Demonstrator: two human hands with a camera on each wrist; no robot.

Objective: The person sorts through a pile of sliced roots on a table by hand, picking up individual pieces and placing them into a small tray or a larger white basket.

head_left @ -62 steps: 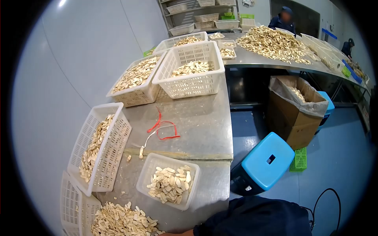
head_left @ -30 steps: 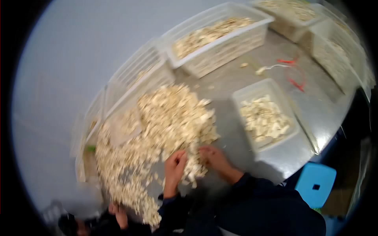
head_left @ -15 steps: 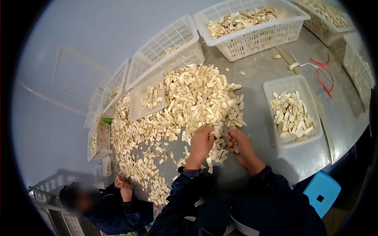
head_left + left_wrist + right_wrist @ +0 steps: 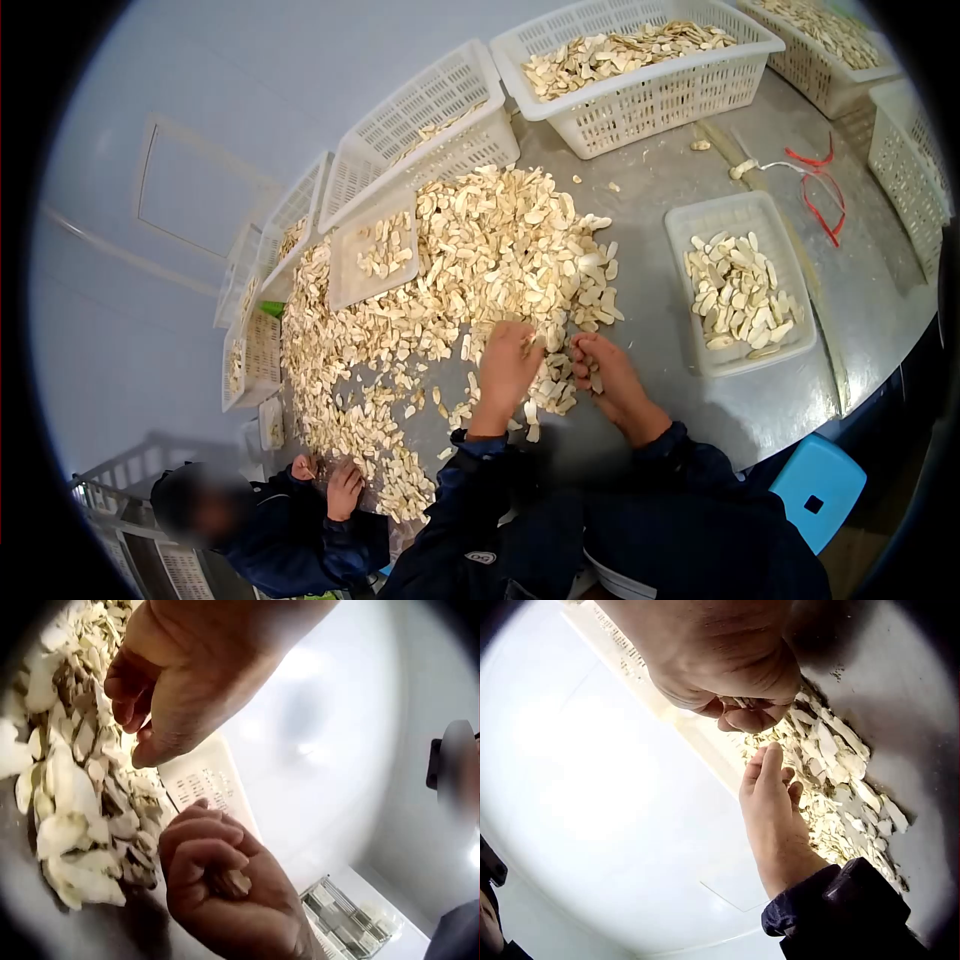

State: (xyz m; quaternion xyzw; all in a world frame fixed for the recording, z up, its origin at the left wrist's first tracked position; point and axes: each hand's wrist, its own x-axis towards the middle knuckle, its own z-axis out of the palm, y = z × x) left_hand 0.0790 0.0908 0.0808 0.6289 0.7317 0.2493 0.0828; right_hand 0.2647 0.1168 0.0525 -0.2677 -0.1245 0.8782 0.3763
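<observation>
A heap of pale, flat dried slices (image 4: 500, 240) covers much of the metal table. My left hand (image 4: 510, 365) is over its near edge, fingers bent toward the thumb; I cannot tell whether a slice is pinched there. Close to its right, my right hand (image 4: 612, 375) is palm up with fingers curled round a few slices (image 4: 234, 883), which show in the palm in the left wrist view. In the right wrist view, slice edges (image 4: 739, 701) peek out from between this hand's fingers. Both hands face each other, slightly apart.
A shallow plastic tub (image 4: 680, 225) with slices stands to the right. Another tub (image 4: 345, 290) rests on the heap. White slotted baskets (image 4: 640, 115) line the back. Red string (image 4: 825, 205) lies far right. Another person's hand (image 4: 345, 490) is at the lower left. A blue stool (image 4: 820, 490) stands beside the table.
The head view has swung from the right side of the table down to the heap. Since half a second ago, my hands have barely shifted, while the other person's hand has moved right onto the slices.
</observation>
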